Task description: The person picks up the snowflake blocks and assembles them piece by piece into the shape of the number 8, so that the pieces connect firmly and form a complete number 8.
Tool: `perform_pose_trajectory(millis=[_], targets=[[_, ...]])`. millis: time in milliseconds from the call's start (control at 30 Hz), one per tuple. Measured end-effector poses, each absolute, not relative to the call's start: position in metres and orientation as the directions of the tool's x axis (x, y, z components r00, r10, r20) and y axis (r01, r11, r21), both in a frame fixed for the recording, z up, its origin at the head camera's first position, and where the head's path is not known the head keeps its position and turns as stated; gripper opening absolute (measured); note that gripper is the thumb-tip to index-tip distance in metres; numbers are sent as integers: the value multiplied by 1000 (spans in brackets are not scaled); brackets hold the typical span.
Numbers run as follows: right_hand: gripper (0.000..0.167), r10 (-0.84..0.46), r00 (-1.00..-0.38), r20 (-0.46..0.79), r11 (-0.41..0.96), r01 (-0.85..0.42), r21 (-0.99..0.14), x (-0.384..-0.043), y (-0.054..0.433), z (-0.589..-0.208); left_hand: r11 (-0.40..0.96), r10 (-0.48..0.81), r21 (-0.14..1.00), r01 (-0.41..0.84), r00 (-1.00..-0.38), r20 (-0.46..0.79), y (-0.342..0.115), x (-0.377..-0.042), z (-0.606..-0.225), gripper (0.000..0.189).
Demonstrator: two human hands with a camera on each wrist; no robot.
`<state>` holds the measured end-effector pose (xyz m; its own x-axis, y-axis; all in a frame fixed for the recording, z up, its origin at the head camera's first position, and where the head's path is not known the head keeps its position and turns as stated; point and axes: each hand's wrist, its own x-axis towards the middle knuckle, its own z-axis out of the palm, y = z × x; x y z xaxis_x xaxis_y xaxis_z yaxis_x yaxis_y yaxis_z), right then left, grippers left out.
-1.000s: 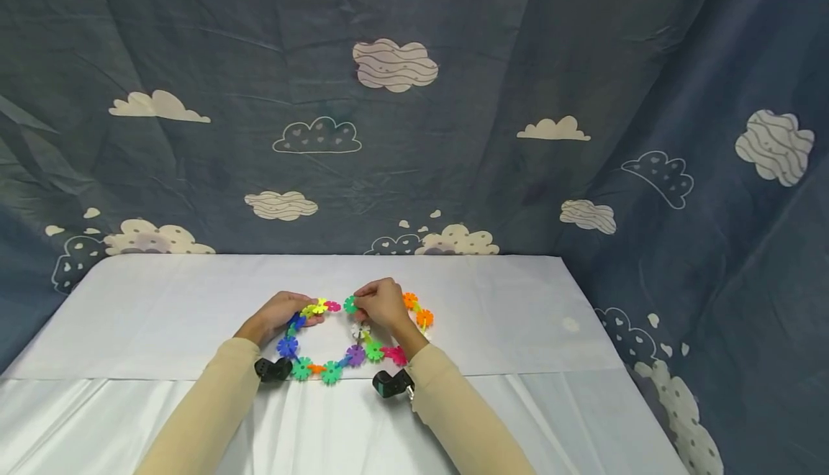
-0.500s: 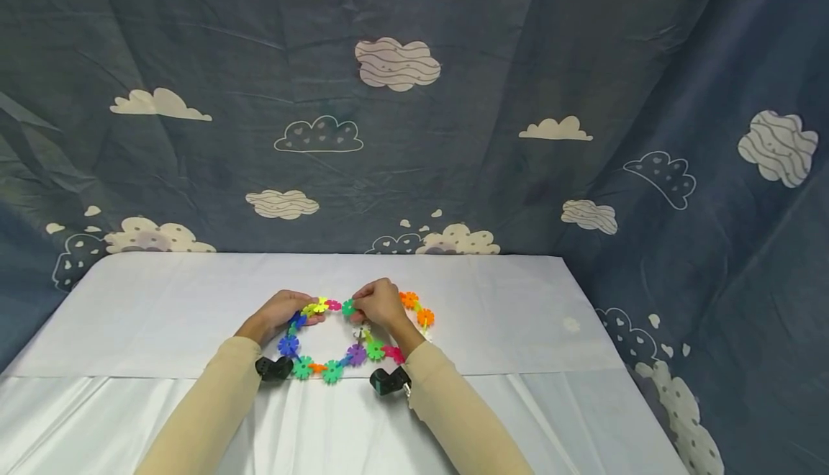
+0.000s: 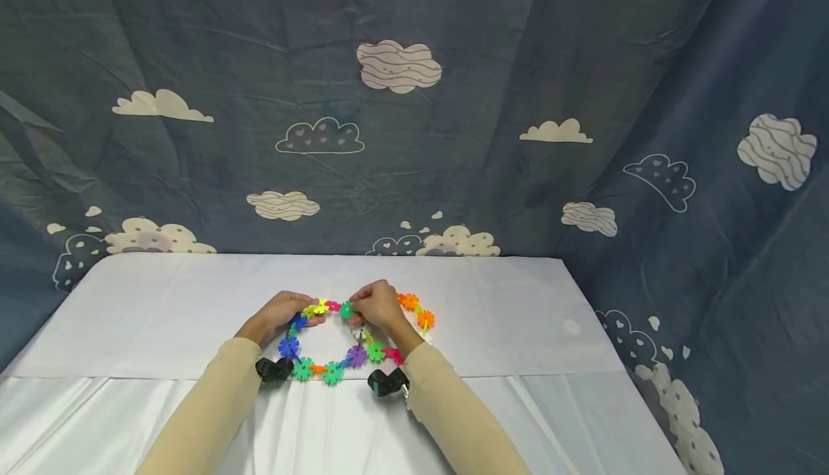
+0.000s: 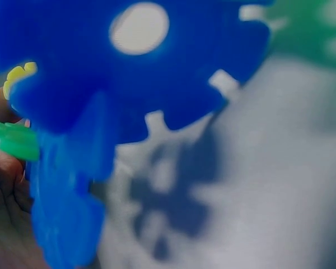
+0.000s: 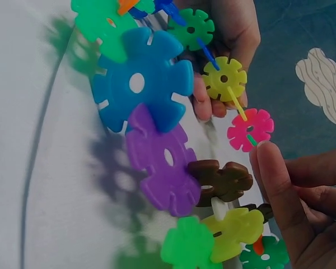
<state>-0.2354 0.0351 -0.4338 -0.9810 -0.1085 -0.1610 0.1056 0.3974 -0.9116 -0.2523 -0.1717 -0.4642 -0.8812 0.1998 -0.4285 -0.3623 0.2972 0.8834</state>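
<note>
Flower-shaped interlocking discs of many colours form a looped chain on the white table. My left hand (image 3: 278, 314) grips the loop's left side near the yellow discs (image 3: 320, 306), its fingers beneath them. In the right wrist view its fingers show behind a yellow disc (image 5: 213, 83). My right hand (image 3: 378, 307) pinches a green disc (image 3: 346, 309) at the top of the loop. That disc's edge meets the pink disc (image 5: 260, 124) ending the left hand's side; how deep it sits cannot be told. A large blue disc (image 4: 173, 84) fills much of the left wrist view.
Orange discs (image 3: 425, 319) continue the chain right of the right hand, partly behind the forearm. Purple disc (image 3: 356, 355) and green disc (image 3: 332, 373) lie along the near side. A dark cloud-print curtain (image 3: 453, 173) hangs behind the white table (image 3: 505, 317).
My right hand has moved slightly left with the green disc, closing the gap to the pink disc. The left hand stays put.
</note>
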Motion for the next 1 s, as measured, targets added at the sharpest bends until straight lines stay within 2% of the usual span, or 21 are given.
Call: perform_pose_trajectory(millis=[133, 367, 600, 800, 1000], targets=[[4, -122, -978, -171, 408, 107, -906, -237, 33, -432, 314, 200, 885, -344, -887, -416, -173, -252, -464, 40], [4, -128, -973, -192, 458, 114, -882, -239, 31, -431, 197, 244, 902, -385, -872, -425, -172, -252, -463, 38], [4, -125, -970, -211, 465, 130, -876, -241, 31, -431, 346, 183, 878, -331, -894, -409, -173, -252, -464, 40], [4, -125, -966, -224, 471, 141, -871, -241, 30, -432, 323, 190, 877, -354, -884, -427, -173, -252, -464, 41], [3, -147, -971, -189, 454, 104, -885, -241, 31, -432, 413, 167, 854, -315, -896, -411, -175, -249, -459, 42]])
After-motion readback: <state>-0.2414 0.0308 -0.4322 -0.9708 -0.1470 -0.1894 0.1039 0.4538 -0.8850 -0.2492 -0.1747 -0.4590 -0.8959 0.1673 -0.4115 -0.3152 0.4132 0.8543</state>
